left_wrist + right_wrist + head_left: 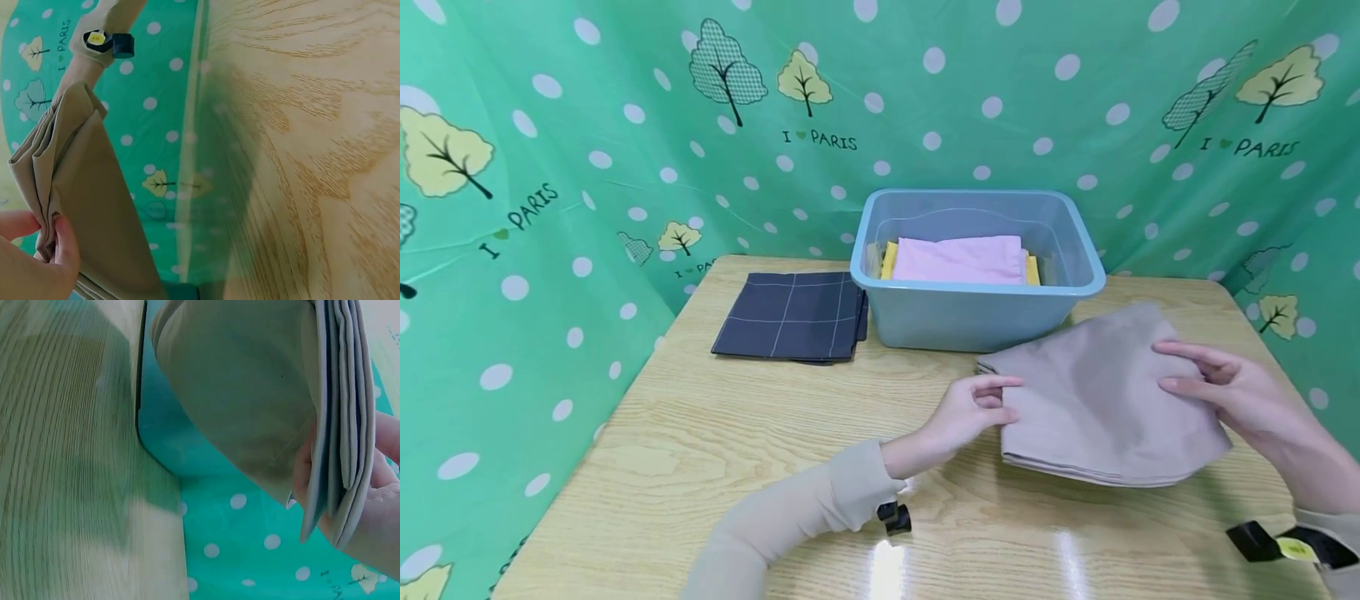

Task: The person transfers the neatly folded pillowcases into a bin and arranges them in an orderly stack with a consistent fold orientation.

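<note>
A folded beige-grey cloth [1097,400] is held above the table, in front of the bin, tilted with its layered edge toward me. My left hand [964,414] pinches its left edge; in the left wrist view the thumb and a finger [65,240] squeeze the folded layers. At the opposite edge my right hand [1243,392] grips the cloth, and the right wrist view shows the stacked layers [344,412] between its fingers. Some fingers are hidden beneath the fabric.
A blue plastic bin [977,312] stands at the back, with a folded pink cloth [958,260] and yellow cloth [889,260] inside. Left of it lies a folded dark checked cloth [786,317] on the wooden table [715,433]. A green dotted curtain [925,108] hangs behind.
</note>
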Tool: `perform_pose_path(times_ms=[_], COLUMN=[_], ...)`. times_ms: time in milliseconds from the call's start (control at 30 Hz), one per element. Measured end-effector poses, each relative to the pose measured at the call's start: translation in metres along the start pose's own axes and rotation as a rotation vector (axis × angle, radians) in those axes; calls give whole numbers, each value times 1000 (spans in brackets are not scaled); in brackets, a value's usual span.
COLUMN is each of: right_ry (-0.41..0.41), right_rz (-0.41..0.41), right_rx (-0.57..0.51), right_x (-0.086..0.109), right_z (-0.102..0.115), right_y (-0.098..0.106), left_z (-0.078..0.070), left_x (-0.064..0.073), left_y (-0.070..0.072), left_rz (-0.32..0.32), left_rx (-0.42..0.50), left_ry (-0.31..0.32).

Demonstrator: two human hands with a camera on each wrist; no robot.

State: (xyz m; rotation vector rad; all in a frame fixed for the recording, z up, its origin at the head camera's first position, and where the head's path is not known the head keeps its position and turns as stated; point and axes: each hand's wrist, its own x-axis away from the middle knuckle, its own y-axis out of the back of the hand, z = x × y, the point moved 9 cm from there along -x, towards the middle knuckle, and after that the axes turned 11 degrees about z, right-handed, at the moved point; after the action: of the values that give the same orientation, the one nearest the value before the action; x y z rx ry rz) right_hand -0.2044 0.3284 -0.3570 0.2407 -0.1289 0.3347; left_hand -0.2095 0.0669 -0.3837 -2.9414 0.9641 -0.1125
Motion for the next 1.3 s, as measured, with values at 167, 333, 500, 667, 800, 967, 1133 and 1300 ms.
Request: perform_pose_path(times_ms=[167,333,500,667,800,967,1133,1300], right_ry=[12,52,69,75,87,59,57,78], right_rz=[3,23,25,-3,-13,-53,-67,-90], right_rx=[-65,-117,-87,-92,-37,133,181,199], right_x=[2,3,6,11,15,20,23,26], right_z=[5,8,12,24,33,41,45,49], right_y=[-10,-17,-24,-36,-44,-48,-51,-55], left_z=[-2,-10,-15,-19,-26,-32,-39,-45], left_x=[10,21,30,39,46,54,65,75], left_y=[8,13,16,20,24,27,26,26], left_rz=[-22,-12,9,17,5,4,21,17], left_rx=[-26,-90,-124,-131,-144,-191,-207,-207], left_ry=[4,-25,-39,-44,-69,-126,-179,-212])
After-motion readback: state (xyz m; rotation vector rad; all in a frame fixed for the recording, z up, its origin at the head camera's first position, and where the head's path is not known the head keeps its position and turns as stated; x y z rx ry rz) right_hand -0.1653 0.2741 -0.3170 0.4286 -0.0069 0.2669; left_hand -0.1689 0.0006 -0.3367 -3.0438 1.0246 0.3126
